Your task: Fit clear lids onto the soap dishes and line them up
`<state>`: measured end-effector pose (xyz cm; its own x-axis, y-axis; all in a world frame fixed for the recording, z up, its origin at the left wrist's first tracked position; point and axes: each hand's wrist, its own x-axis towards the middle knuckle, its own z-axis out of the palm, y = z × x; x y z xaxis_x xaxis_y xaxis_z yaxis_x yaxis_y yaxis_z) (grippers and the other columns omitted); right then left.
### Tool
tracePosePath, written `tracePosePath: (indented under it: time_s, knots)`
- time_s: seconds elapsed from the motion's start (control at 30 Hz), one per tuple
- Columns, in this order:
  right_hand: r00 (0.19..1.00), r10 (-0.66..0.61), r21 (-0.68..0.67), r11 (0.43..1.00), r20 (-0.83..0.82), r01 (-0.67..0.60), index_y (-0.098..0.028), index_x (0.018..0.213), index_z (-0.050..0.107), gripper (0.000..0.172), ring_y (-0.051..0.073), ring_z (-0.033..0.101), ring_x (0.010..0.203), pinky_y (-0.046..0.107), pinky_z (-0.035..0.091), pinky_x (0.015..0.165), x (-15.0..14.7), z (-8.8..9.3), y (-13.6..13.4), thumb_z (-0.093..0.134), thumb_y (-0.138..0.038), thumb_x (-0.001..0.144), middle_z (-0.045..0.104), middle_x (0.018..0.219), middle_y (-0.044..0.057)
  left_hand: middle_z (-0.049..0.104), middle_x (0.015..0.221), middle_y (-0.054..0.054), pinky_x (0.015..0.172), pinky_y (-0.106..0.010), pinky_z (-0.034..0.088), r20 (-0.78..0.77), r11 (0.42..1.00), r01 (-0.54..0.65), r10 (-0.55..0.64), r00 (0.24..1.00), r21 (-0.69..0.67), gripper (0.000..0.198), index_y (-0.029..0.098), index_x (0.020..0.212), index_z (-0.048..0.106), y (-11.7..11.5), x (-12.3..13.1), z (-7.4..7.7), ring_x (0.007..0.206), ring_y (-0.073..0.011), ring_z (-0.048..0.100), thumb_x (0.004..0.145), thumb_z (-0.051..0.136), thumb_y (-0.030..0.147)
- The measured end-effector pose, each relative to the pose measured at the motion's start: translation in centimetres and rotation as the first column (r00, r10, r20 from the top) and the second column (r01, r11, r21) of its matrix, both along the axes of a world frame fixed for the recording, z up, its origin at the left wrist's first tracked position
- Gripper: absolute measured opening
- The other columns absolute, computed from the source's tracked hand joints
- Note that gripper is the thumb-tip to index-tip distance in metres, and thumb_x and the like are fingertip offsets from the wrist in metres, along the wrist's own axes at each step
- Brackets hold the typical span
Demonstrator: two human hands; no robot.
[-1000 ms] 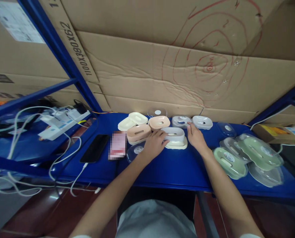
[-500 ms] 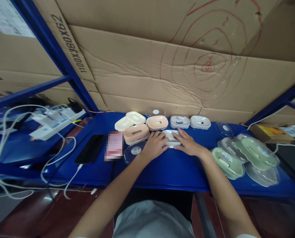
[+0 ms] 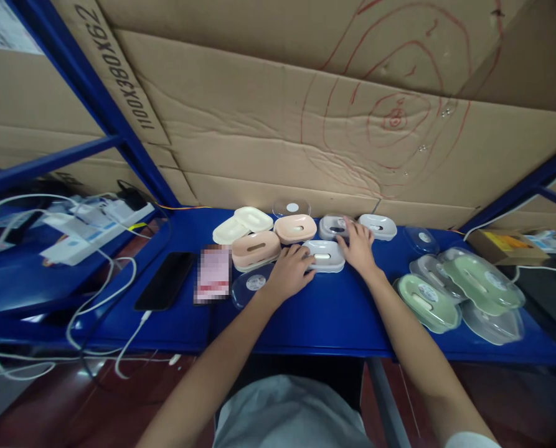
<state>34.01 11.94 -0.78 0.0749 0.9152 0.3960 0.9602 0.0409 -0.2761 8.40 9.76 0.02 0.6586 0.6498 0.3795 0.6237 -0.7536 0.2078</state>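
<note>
My left hand (image 3: 291, 272) holds the left end of a white oval dish (image 3: 327, 256) in the middle of the blue table. My right hand (image 3: 358, 244) reaches past it, its fingers on the right end of a grey-white dish with a clear lid (image 3: 332, 226). Another white dish (image 3: 378, 227) stands just right of that. Left of my left hand are two peach dishes (image 3: 295, 229) (image 3: 256, 249), cream pieces (image 3: 253, 219) and a clear lid (image 3: 253, 285). One more clear lid (image 3: 292, 208) lies at the back.
Green dishes (image 3: 427, 300) and clear lids pile up on the right, with a lid (image 3: 419, 239) behind them. A black phone (image 3: 165, 280), a pink item (image 3: 213, 274) and white cables lie left. Cardboard (image 3: 259, 124) stands behind the table (image 3: 343, 323).
My right hand has left the white dish in the middle and moved back to the lidded dish behind it. My left hand has stayed at the white dish.
</note>
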Motion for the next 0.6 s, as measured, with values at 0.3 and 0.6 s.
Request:
tracePosePath:
  time_s: [0.3,0.6]
  knots:
    - [0.991,0.123,-0.007,0.992,-0.06,-0.124,-0.019,0.156,0.055,0.06,0.032,0.046,0.149,0.054,0.04,0.121,2.0,-0.7,0.1,0.051,-0.05,0.104,0.053,0.159,0.018,0.066,0.131,-0.011,0.112,-0.05,0.05,0.124,0.997,-0.017,0.026,0.992,-0.075,0.014,0.022,0.105,0.077,0.4,-0.4,-0.7,0.128,-0.0325,0.059,0.094,0.076,0.03]
    - [0.961,0.263,0.042,0.965,-0.081,-0.26,-0.025,0.145,0.067,0.051,0.03,0.059,0.138,0.052,0.043,0.12,-0.4,2.7,-3.0,0.038,-0.049,0.11,0.068,0.145,0.011,0.055,0.153,-0.015,0.117,-0.051,0.051,0.25,0.984,0.006,0.04,0.967,-0.18,0.071,0.023,0.155,0.047,0.7,-0.7,-0.3,0.142,-0.034,0.056,0.091,0.077,0.025]
